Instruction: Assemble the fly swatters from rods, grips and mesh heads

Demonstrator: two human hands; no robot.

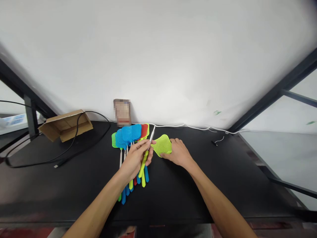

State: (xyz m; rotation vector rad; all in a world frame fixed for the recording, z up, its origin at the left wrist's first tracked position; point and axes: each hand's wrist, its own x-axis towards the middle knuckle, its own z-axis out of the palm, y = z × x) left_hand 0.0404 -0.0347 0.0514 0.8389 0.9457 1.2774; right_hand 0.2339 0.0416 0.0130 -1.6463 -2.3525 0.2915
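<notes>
My left hand [137, 155] is closed round a yellow-green fly swatter handle [144, 162] with a silver metal rod [152, 133] pointing up and away. In my right hand [180, 151] is a yellow-green perforated fly swatter head [162, 144], pinched at its right edge. The head's narrow left corner meets the fingers of my left hand; whether it joins the rod there I cannot tell. Beneath and left of my left hand lies a pile of fly swatters with blue [131, 133], red [144, 131] and green [114, 140] heads, their handles toward me.
An open cardboard box [66, 127] lies at the back left of the black table [237, 185]. A black cable [74, 142] loops past it. Against the wall leans a blurred brownish packet [122, 112]. White cable [184, 125] runs along the wall; a small black connector [215, 143] lies right.
</notes>
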